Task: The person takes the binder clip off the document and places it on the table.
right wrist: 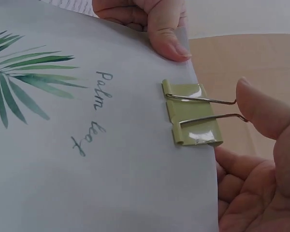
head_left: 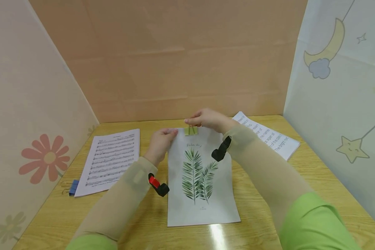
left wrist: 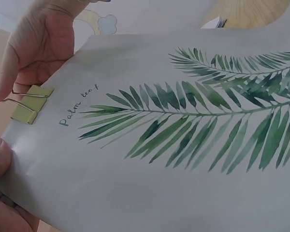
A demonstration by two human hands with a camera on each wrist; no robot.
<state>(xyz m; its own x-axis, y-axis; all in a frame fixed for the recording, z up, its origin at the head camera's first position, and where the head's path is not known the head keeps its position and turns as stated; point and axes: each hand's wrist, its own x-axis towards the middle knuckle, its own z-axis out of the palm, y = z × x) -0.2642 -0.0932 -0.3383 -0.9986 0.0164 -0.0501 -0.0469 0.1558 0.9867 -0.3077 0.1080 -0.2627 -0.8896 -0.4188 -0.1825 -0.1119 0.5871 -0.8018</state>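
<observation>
A white paper print of green palm leaves [head_left: 200, 180], lettered "Palm leaf", is held up by its top edge, its lower edge towards me. A yellow-green binder clip [right wrist: 193, 113] sits on the middle of that top edge, wire handles sticking out beyond the paper. My left hand [head_left: 160, 142] pinches the print's top left corner, thumb [right wrist: 170, 44] on the front face and fingers behind. My right hand [head_left: 210, 119] is at the clip, its thumb [right wrist: 263, 113] against the ends of the wire handles. Its other fingers curl behind the top edge, partly hidden by the paper.
Sheet music [head_left: 114, 159] lies on the wooden table at the left, with a blue binder clip [head_left: 74, 187] at its lower left corner. Pages of large printed text [head_left: 268, 135] lie at the back right, partly behind my right forearm. Decorated walls [head_left: 337, 104] enclose the table.
</observation>
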